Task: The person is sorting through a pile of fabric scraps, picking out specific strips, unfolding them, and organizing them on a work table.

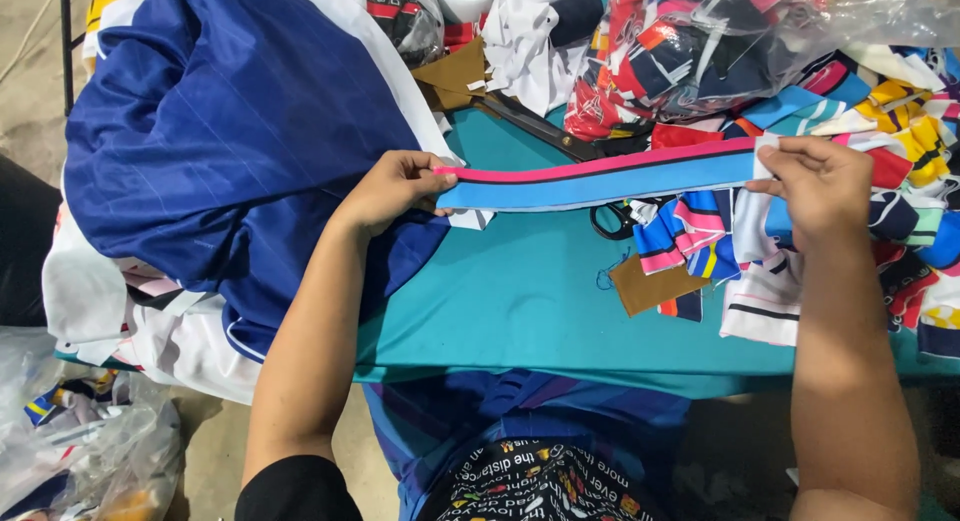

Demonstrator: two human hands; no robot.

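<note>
Patterned dark lap cloth (540, 481) at the bench's near edge. Left hand (395, 186) and right hand (815, 186) pinch a blue-pink fabric strip (600, 184) taut above the teal bench (520, 301); a loosened pinch could drop it onto the scissors (612, 221).

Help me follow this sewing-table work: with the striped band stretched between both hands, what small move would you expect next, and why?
Probably lower the blue band flat onto the teal table cover. The left hand and right hand pinch its two ends and it hangs taut, uncreased, above bare cloth, with the black scissors just beneath it.
</note>
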